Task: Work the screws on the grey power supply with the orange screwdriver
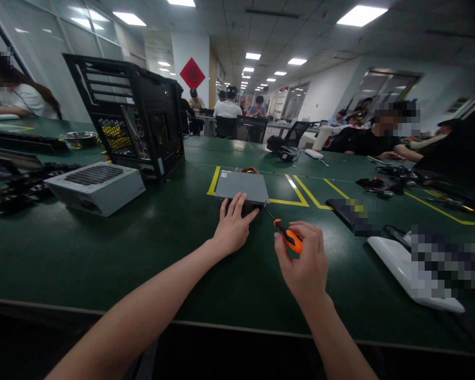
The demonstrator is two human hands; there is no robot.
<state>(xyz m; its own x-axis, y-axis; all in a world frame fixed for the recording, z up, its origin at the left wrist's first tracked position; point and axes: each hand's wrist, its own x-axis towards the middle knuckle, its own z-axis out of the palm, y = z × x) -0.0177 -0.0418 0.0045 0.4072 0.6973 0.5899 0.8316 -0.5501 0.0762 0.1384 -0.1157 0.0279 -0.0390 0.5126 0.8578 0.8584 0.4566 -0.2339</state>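
Observation:
A grey computer power supply lies on the green table, with a bundle of coloured wires at its far side. My left hand rests on its near edge, fingers spread over the top and the near face. An orange and black screwdriver is in my right hand, pinched by the handle between thumb and fingers. Its thin shaft points toward the near right corner of the power supply. Whether the tip touches a screw there is too small to tell.
A black computer case stands at the left, with another power supply before it and a metal bowl behind. Yellow tape marks the green table. A white device and cables lie right. Other people sit around.

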